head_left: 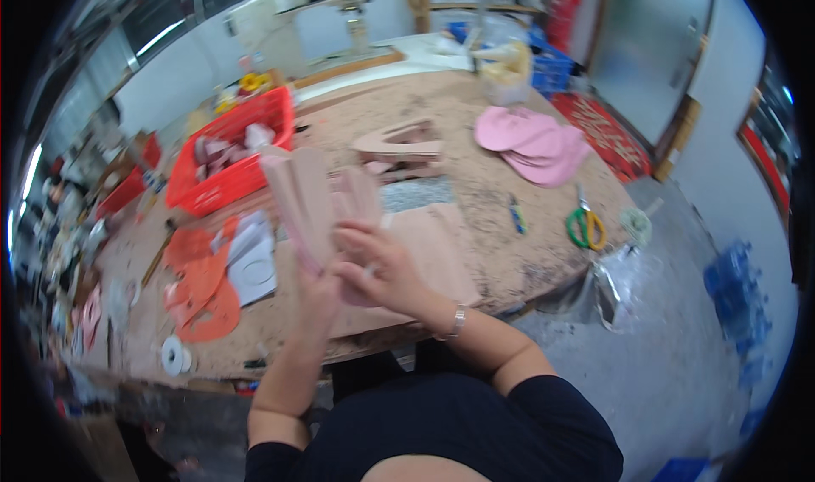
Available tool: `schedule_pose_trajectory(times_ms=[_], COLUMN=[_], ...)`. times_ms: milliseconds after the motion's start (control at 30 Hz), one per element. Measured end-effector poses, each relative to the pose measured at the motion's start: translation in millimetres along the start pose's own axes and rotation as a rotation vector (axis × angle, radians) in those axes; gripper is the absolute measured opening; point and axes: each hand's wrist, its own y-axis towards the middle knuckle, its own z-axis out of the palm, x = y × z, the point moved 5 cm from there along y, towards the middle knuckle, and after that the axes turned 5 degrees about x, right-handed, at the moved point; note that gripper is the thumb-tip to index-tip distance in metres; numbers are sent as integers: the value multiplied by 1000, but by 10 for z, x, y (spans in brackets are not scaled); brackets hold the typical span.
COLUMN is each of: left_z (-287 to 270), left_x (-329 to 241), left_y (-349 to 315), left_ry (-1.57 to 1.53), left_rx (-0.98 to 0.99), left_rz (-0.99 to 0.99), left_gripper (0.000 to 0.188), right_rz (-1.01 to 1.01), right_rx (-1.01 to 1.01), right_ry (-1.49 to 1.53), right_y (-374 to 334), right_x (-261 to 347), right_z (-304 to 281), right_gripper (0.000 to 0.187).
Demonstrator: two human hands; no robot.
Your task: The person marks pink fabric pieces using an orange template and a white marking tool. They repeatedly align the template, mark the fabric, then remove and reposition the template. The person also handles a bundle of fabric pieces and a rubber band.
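Note:
Above the near edge of the worktable, my left hand (315,291) grips the lower end of a long, pale pink sheet piece (299,197), raised and tilted. My right hand (384,268), with a ring and a wrist bracelet, has its fingers curled at the piece's right side. A second pale pink flap (355,193) stands beside it; blur hides whether the two are joined. Beneath my hands lies a flat pale pink sheet (433,248), with a grey textured patch (418,196) behind it.
A red basket (229,176) with pink pieces stands at left, near orange cutouts (204,291), white paper (252,265) and a white spool (176,356). Folded beige pieces (399,146) lie farther back. At right are stacked pink cutouts (535,146), scissors (584,225) and a small pen-like tool (517,214).

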Motion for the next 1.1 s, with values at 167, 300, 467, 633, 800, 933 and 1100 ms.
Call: schedule_pose_trajectory(times_ms=[167, 300, 467, 633, 800, 933, 1100], left_z=[172, 285, 420, 462, 453, 419, 517], left_x=[368, 378, 254, 253, 238, 284, 50], left_y=[-164, -168, -44, -9, -11, -18, -29], left_ry=[-288, -160, -84, -92, 7, 32, 528], left_rx=[140, 263, 294, 318, 342, 314, 183], left_rz=[-209, -182, -223, -218, -174, -220, -177], left_gripper=[50, 54, 59, 57, 53, 48, 44], right_rz=[140, 177, 216, 201, 224, 189, 206], right_rx=[91, 26, 31, 60, 77, 9, -152], right_ry=[-89, 40, 135, 233, 349, 75, -320], right_y=[-291, -455, -482, -481, -507, -520, -514], right_x=[-111, -229, -194, -233, -262, -217, -151], right_z=[-272, -360, -469, -551, -571, -572, -654], right_gripper=[60, 57, 55, 55, 51, 45, 42])
